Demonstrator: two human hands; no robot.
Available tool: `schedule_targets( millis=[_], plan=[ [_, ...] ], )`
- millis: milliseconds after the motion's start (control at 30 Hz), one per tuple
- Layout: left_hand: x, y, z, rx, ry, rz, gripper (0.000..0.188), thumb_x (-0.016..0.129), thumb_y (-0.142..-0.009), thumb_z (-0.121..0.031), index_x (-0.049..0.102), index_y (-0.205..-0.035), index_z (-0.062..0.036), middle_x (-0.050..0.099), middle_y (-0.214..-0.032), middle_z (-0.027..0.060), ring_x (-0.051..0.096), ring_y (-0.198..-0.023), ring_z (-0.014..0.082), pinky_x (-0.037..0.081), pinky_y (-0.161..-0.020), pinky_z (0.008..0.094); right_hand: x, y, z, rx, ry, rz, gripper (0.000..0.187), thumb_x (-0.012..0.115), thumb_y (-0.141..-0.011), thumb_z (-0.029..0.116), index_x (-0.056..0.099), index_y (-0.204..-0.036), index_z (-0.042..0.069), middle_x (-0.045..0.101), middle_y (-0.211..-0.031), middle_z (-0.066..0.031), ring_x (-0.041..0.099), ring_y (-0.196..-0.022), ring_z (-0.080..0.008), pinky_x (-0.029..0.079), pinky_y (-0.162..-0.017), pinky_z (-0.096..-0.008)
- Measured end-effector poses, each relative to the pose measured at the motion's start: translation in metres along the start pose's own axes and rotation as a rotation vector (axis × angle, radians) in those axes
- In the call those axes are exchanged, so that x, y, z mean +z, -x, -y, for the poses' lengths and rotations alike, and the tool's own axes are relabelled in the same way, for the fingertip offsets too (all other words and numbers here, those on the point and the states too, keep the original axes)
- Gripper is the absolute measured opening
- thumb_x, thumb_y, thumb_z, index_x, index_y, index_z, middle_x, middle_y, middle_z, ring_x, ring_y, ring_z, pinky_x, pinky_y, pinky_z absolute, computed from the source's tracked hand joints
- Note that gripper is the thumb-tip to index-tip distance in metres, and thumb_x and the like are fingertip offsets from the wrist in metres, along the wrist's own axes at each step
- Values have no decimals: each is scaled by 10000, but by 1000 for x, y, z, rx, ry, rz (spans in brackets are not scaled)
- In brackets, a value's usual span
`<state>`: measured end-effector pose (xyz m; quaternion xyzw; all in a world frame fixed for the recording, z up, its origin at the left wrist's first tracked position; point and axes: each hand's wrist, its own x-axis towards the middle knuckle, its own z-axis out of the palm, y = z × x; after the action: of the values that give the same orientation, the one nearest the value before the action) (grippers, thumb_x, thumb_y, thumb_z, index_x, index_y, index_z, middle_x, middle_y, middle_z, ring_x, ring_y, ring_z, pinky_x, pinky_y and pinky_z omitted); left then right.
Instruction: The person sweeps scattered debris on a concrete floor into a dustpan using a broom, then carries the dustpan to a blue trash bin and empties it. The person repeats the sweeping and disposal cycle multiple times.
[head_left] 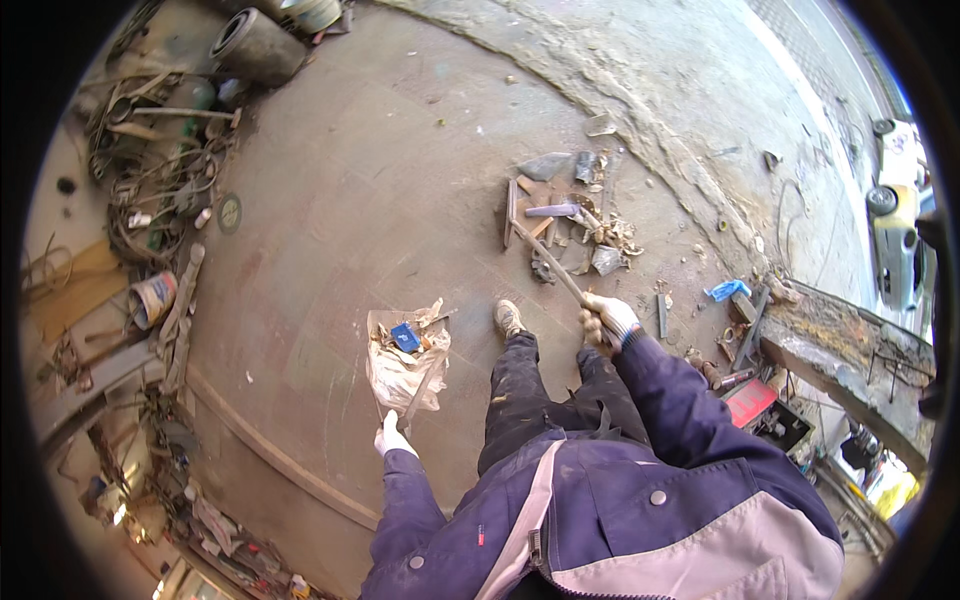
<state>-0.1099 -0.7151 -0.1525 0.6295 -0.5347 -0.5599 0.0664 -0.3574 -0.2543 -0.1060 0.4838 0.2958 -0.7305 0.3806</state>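
Observation:
My left hand, in a white glove, is closed round the handle of a dustpan. In the pan lie a crumpled whitish plastic bag and a small blue box. My right hand, gloved too, grips a long wooden-handled tool. This handle slants away to a narrow flat head, which stands at the left side of a pile of rubbish. Dry leaves, scraps and a purplish strip make up part of that pile.
Hoses and metal parts crowd the left wall, near a white bucket. To the right are a concrete beam, a blue rag and a red-topped toolbox. Parked vehicles stand beyond.

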Motion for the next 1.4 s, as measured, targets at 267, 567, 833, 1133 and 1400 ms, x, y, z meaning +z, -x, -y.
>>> schedule_targets(
  millis=[267, 567, 833, 1133, 1400],
  plan=[
    [133, -92, 19, 65, -531, 263, 538, 785, -873, -367, 693, -1098, 113, 729, -1026, 169, 669, -903, 255, 524, -856, 369, -105, 120, 49, -239, 104, -241, 399, 526, -1038, 198, 479, -1434, 191, 571, -733, 7, 428, -438, -52, 364, -356, -213],
    [321, -119, 40, 299, -782, 537, 497, 750, -884, -429, 725, -926, 65, 701, -829, 97, 602, -752, 204, 481, -730, 368, -227, -19, 144, -409, 621, -692, 444, 530, -929, 139, 527, -1372, 110, 538, -635, -17, 528, -445, -146, 442, -391, -330],
    [430, -138, 105, 461, -1121, 624, 607, 724, -862, -523, 725, -912, 82, 718, -825, 191, 660, -755, 287, 491, -722, 411, -283, -87, 98, -353, 1369, -693, 674, 552, -858, 172, 401, -1507, 67, 687, -1045, -285, 677, -972, -428, 542, -840, -451],
    [442, -181, 110, 382, -1042, 654, 571, 728, -877, -490, 717, -916, 80, 712, -818, 171, 661, -756, 281, 504, -722, 407, -243, -54, 56, -226, 1518, -436, 766, 552, -862, 165, 282, -1569, 43, 661, -1050, -355, 658, -1010, -488, 518, -896, -485],
    [426, -188, 124, 408, -1003, 574, 519, 748, -879, -454, 711, -913, 62, 699, -808, 127, 627, -736, 224, 492, -700, 382, -244, -33, 31, -185, 1600, -276, 761, 545, -860, 164, 290, -1572, 75, 654, -951, -371, 664, -899, -514, 515, -844, -528]
  ],
)
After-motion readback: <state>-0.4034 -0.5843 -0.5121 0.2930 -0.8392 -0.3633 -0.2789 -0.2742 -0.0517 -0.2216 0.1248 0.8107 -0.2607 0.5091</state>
